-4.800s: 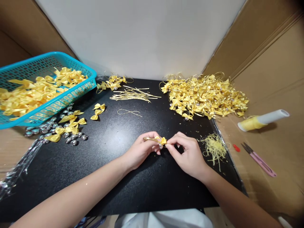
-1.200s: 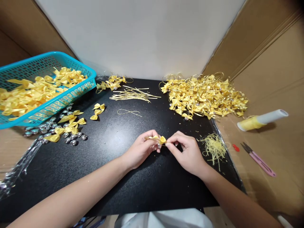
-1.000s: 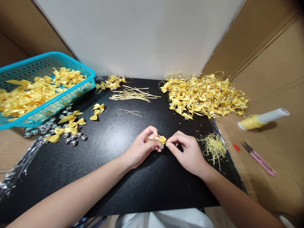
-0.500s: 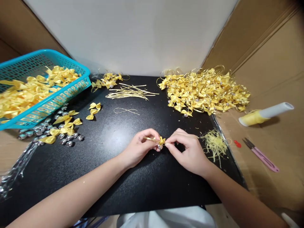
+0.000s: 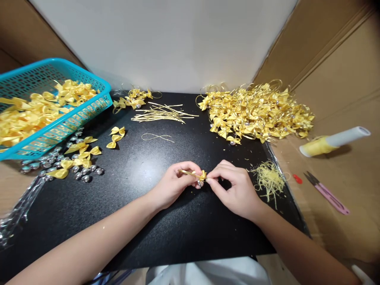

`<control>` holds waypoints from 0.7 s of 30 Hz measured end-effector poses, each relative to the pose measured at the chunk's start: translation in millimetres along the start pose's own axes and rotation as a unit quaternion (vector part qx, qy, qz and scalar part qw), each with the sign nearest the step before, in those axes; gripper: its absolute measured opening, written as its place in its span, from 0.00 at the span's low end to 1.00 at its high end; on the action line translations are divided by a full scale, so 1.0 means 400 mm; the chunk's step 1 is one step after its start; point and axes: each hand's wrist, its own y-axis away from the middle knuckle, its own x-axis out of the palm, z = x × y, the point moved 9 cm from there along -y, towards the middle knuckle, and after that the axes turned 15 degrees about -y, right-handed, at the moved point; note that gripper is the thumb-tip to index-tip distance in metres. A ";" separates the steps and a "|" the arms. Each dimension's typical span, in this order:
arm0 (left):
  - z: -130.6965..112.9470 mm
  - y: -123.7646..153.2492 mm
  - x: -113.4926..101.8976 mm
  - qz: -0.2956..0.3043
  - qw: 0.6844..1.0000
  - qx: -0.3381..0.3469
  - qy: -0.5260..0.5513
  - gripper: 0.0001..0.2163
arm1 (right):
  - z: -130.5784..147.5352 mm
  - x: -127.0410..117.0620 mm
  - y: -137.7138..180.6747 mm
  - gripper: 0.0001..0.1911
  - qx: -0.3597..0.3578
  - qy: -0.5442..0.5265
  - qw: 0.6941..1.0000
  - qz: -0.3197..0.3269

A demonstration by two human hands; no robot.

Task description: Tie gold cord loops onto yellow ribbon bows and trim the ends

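Over the middle of the black mat (image 5: 154, 233) my two hands meet around one small yellow ribbon bow (image 5: 203, 175). My left hand (image 5: 173, 187) pinches the bow, with a thin gold cord sticking out to the left and a small silver bell hanging just under it. My right hand (image 5: 237, 192) is closed in a pinch at the bow's right side; what its fingertips hold is too small to make out. Both forearms rest low over the mat.
A teal basket (image 5: 74, 118) of yellow bows stands at left, with loose bows and silver bells (image 5: 80, 172) beside it. A big pile of finished bows (image 5: 258, 113) lies at back right, cut gold cords (image 5: 163, 114) at back centre, trimmings (image 5: 268, 180), a thread spool (image 5: 332, 140) and pink snips (image 5: 326, 194) at right.
The hands stay together on the same bow with only small finger shifts. The view has tipped slightly, so everything on the mat sits a little higher and further left.
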 end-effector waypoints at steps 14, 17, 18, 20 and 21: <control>0.007 -0.005 0.007 0.008 0.998 -0.028 0.047 0.05 | 0.003 -0.005 0.003 0.09 -0.014 0.002 1.000 -0.011; 0.008 -0.004 0.009 0.010 0.998 -0.031 0.052 0.05 | 0.001 -0.008 0.005 0.09 -0.013 -0.003 1.000 -0.021; 0.008 -0.003 0.009 0.011 0.998 -0.031 0.053 0.05 | 0.000 -0.009 0.005 0.08 -0.011 -0.004 1.000 -0.025; 0.008 -0.002 0.009 0.013 0.998 -0.031 0.055 0.05 | -0.001 -0.009 0.005 0.08 -0.010 -0.003 1.000 -0.029; 0.008 -0.002 0.009 0.013 0.998 -0.030 0.056 0.05 | -0.001 -0.008 0.005 0.08 -0.009 -0.002 1.000 -0.028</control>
